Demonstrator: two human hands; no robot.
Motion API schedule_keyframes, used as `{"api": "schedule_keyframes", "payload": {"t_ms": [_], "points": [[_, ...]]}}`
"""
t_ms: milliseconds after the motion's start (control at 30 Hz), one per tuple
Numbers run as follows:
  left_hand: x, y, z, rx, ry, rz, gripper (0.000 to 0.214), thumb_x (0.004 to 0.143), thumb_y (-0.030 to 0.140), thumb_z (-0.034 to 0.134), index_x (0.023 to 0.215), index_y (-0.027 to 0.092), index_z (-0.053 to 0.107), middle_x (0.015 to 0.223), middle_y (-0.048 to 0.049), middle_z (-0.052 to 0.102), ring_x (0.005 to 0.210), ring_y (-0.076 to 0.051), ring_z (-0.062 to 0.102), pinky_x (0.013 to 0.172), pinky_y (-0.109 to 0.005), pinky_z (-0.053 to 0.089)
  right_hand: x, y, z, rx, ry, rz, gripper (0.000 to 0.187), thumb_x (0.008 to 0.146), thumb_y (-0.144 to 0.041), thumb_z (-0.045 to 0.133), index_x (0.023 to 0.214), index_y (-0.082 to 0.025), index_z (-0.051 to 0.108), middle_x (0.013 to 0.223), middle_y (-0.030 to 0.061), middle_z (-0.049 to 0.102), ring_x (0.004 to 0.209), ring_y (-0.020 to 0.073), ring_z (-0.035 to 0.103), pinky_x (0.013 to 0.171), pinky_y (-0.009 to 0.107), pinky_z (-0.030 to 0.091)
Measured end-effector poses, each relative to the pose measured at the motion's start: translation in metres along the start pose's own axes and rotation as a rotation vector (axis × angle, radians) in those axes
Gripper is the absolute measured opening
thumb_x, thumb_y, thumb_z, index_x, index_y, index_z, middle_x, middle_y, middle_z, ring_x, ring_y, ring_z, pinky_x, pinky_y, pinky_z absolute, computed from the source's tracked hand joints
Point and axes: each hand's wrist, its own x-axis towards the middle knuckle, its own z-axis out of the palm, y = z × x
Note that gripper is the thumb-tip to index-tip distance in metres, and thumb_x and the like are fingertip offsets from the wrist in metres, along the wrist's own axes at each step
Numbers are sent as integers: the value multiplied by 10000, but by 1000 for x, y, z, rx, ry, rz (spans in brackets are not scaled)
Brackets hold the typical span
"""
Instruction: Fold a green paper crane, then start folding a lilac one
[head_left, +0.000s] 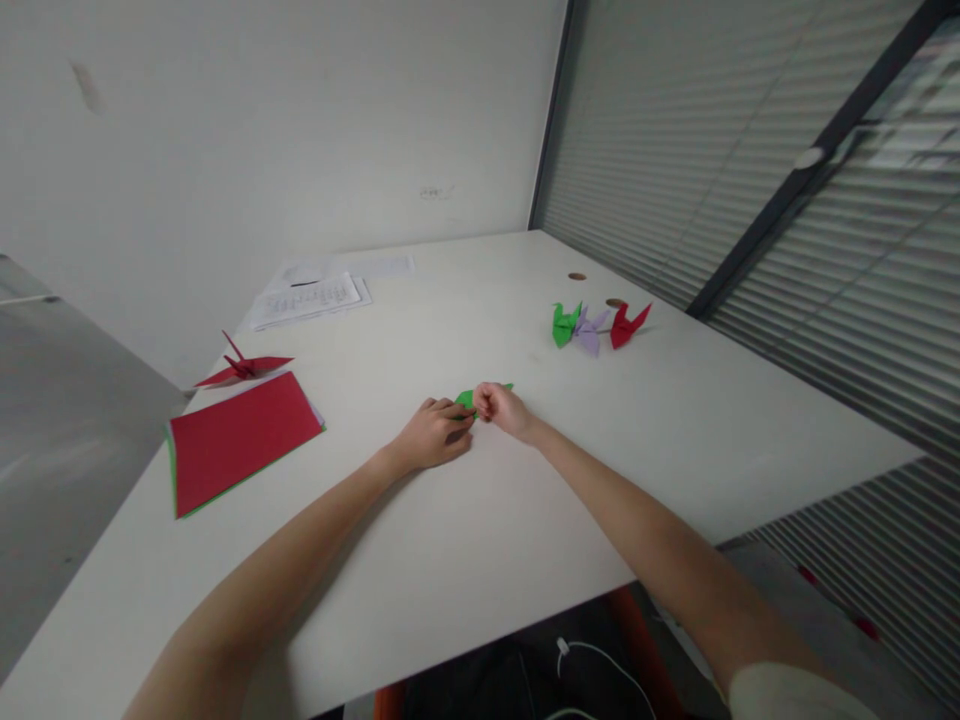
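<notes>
The left grip [436, 434] should steady the green paper [465, 399] while the curled right grip [510, 411] presses evenly, pinching unclear in both.

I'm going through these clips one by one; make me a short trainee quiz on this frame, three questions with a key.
1. True or false: the left hand and right hand are close together at the small green folded-paper piece.
2. Between the bright green folded-paper bird and the red folded-paper bird is a figure coloured: A) orange, B) lilac, C) black.
3. What is by the far edge of the rectangular red paper sheet?

Key: 1. True. 2. B, a lilac folded-paper figure. 3. A red paper crane with outspread wings.
</notes>
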Motion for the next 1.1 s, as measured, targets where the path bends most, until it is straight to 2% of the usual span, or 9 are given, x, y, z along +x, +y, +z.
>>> {"api": "schedule_keyframes", "payload": {"t_ms": [133, 233, 400, 633, 767, 867, 933, 1000, 1100], "points": [[0, 0, 0, -1, -2, 4, 276, 890, 325, 465, 1033, 213, 672, 1086, -72, 657, 976, -223, 568, 843, -379, 408, 0, 1, 1, -274, -36, -117, 277, 810, -255, 331, 537, -220, 363, 512, -35, 379, 529, 123, 339, 553, 260, 285], [0, 0, -1, -1, 5, 9, 270, 890, 321, 473, 1032, 209, 673, 1081, -70, 656, 980, -220, 566, 844, -378, 409, -1, 0, -2, -343, -29, -152, 281, 811, -228, 330, 531, -218, 355, 510, -41, 369, 539, 123, 341, 569, 264, 278], [-1, 0, 0, -1, 13, 9, 264, 899, 323, 471, 1022, 214, 677, 1126, -71, 651, 1004, -223, 565, 842, -375, 405, 0, 2, -11, -357, 42, -123, 311, 813, -215, 321, 502, -219, 330, 489, -44, 345, 536, 123, 343, 571, 269, 268], [-1, 0, 1, 12, 16, 12, 260, 903, 327, 477, 1025, 206, 672, 1117, -69, 656, 1000, -224, 572, 845, -375, 409, 4, 4, -14, -336, 50, -96, 343, 823, -231, 323, 482, -214, 361, 475, -43, 377, 522, 116, 371, 576, 270, 287], [-2, -2, 3, 10, 29, 23, 266, 906, 326, 478, 1046, 205, 669, 1126, -75, 660, 1017, -227, 584, 853, -379, 416, 7, 11, -9, -291, 79, -100, 434, 884, -366, 325, 480, -215, 376, 466, -42, 376, 508, 115, 379, 574, 277, 305], [-3, -3, 5, -1, 57, 26, 273, 911, 311, 471, 1082, 209, 658, 1137, -82, 662, 1057, -229, 590, 870, -379, 419, 5, 16, -12, -225, 139, -156, 478, 904, -490, 337, 530, -211, 437, 495, -38, 412, 513, 120, 403, 569, 280, 337], [-3, -3, 7, -16, 75, 35, 277, 912, 304, 471, 1097, 208, 652, 1140, -85, 668, 1097, -229, 586, 885, -380, 420, 1, 16, -17, -233, 193, -235, 468, 911, -517, 359, 612, -199, 527, 579, -11, 521, 581, 136, 477, 617, 287, 388], [-4, -3, 7, -35, 87, 42, 282, 910, 304, 477, 1113, 203, 644, 1148, -90, 671, 1130, -228, 579, 904, -382, 420, -3, 12, -25, -346, 207, -330, 445, 925, -503, 382, 722, -190, 624, 743, 34, 647, 752, 165, 561, 761, 315, 424], [-4, -3, 8, -54, 88, 32, 304, 905, 309, 483, 1149, 192, 622, 1172, -101, 664, 1143, -226, 577, 921, -382, 418, -6, 8, -35, -542, 106, -381, 451, 959, -463, 351, 857, -200, 703, 916, 58, 716, 928, 188, 584, 920, 357, 396]]}}
